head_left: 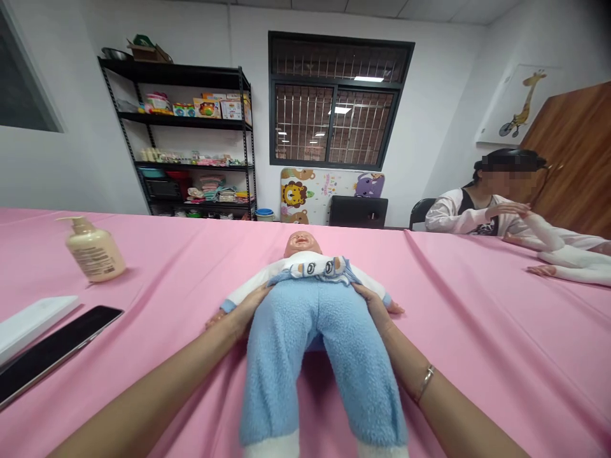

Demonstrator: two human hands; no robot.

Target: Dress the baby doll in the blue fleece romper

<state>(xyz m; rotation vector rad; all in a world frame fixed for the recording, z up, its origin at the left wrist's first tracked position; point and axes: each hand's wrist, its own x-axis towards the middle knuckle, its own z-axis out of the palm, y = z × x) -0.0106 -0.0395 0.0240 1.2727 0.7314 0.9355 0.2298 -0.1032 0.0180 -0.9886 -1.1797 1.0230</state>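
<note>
Our forearms reach in from 6 o'clock; our left hand (241, 312) and right hand (375, 305) lie open, palms pressed to either side of the baby doll's (305, 343) waist, not grasping. The doll lies face-up at table centre, head toward 12 o'clock, on the pink tablecloth (477, 356). A lotion pump bottle (94, 249) stands at 10 o'clock, a black tablet (52, 353) lies at 9 o'clock, and a black metal shelf (176, 137) stands beyond at 11 o'clock.

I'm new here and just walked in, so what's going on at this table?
A person has their left hand and right hand flat on either side of the waist of a baby doll, which lies on its back in blue fleece trousers on a pink tablecloth. A pump bottle stands to the left. Another person sits further along, beside what looks like a second doll.
</note>
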